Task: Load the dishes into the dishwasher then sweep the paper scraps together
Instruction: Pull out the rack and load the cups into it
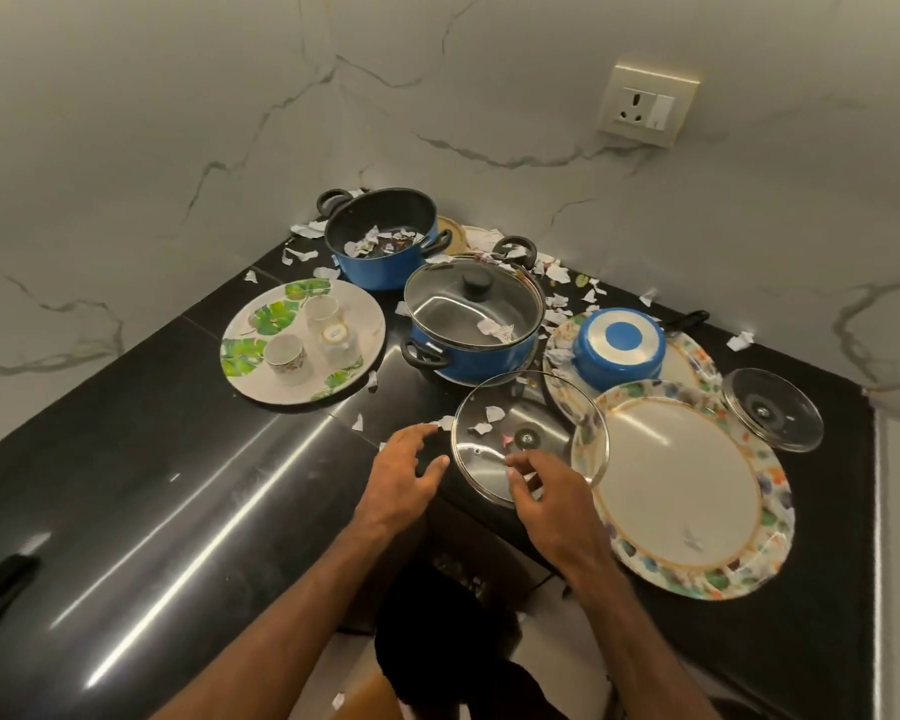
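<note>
Your left hand [406, 472] spread loose, holding nothing, just beside glass lid [515, 407] left rim, your right hand [546, 493] fingers curled at its near edge, grip cannot be told, lid on black counter [178, 459], overlapping flowered plate [687, 491], paper scraps [557, 272] scattered behind.

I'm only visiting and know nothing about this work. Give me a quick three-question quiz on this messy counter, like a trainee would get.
1. What lies bottom-up on the far right plate?
A. a cup
B. a blue pan
C. a glass bowl
2. True or false: the rearmost pot has a lid on it.
3. Fill in: the left hand and the right hand are both at the near rim of a glass ____.

Key: 1 B; 2 false, it stands open with paper scraps inside; 3 lid.
</note>
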